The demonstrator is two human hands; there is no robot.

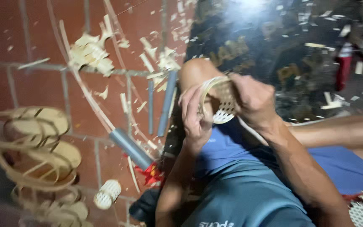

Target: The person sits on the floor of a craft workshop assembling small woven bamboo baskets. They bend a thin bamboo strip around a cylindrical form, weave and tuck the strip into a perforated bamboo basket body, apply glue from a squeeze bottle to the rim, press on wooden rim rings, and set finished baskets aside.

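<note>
Both hands meet over my raised knee [196,71]. My left hand [194,113] and my right hand [253,98] grip a small woven cane piece [223,107], pale, with an open lattice and a looped strip round its rim. A thin cane strip [248,130] trails down from it under my right wrist. The picture is blurred, so finger positions are hard to read.
Coiled cane strips [34,155] lie on the red tiled floor [43,92] at the left. A small woven cylinder [107,194] sits near grey tubes [131,147], with shavings [91,52] scattered about. Red-handled pliers [349,67] lie on a dark mat [299,38] at the upper right.
</note>
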